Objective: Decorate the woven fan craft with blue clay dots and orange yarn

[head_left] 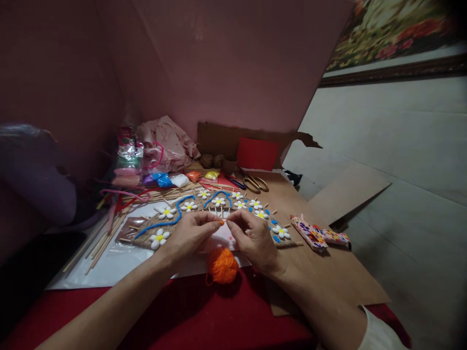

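My left hand (195, 231) pinches a small orange piece (221, 222) between thumb and fingertips; whether it is clay or yarn I cannot tell. My right hand (255, 238) is closed in a pinch close beside it, with what lies in its fingertips too small to name. Just below the hands sits an orange yarn ball (223, 265). Behind them lies a twine-wrapped arch (199, 218) with short sticks poking out of its edges. White flowers (167, 212) with yellow centres, a wavy blue strip (178, 214) and blue patches (276, 238) decorate it. The hands partly cover the arch's inner edge.
Gold-handled scissors (255, 183) lie behind the arch, near a red card (257, 153). Packets of coloured clay (162, 180) line the back left. Thin wooden sticks (105, 243) spread at the left. Brown cardboard (328, 272) and a flower-patterned cloth piece (310, 233) are on the right.
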`<state>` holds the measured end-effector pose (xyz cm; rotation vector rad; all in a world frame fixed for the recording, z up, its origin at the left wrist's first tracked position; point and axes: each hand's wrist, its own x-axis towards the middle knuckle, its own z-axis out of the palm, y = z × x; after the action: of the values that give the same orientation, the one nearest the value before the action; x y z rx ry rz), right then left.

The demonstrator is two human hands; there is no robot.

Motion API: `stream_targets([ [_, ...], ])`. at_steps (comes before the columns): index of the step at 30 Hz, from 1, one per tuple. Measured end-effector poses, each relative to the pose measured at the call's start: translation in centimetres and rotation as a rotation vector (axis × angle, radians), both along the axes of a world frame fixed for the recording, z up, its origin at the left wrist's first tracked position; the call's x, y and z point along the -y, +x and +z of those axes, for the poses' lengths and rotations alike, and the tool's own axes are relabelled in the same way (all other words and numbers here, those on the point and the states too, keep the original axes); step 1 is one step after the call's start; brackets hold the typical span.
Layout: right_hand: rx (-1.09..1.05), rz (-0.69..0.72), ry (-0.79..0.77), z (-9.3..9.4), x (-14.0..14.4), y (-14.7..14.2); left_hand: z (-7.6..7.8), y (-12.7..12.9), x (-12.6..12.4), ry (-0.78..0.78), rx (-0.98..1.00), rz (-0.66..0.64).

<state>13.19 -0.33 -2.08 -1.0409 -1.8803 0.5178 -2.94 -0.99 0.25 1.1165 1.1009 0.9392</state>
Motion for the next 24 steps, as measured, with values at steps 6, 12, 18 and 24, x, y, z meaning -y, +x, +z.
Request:
stream_targets([
  [6,0.009,-0.009,0.007,-0.08,-0.08,0.05,-0.26,-0.09,-0.04,-0.003,-0.017,0.0],
  [12,0.011,-0.031,0.001,-0.2,-0.16,0.07,-0.54,-0.2,-0.24,0.025,-0.054,-0.005],
  [18,0.008,-0.051,-0.015,-0.27,-0.19,0.09,-0.48,-0.08,-0.08,0.025,-0.057,0.018],
  [24,0.001,-0.058,-0.023,-0.42,-0.29,0.14,-0.31,0.02,-0.04,0.033,-0.041,0.031],
])
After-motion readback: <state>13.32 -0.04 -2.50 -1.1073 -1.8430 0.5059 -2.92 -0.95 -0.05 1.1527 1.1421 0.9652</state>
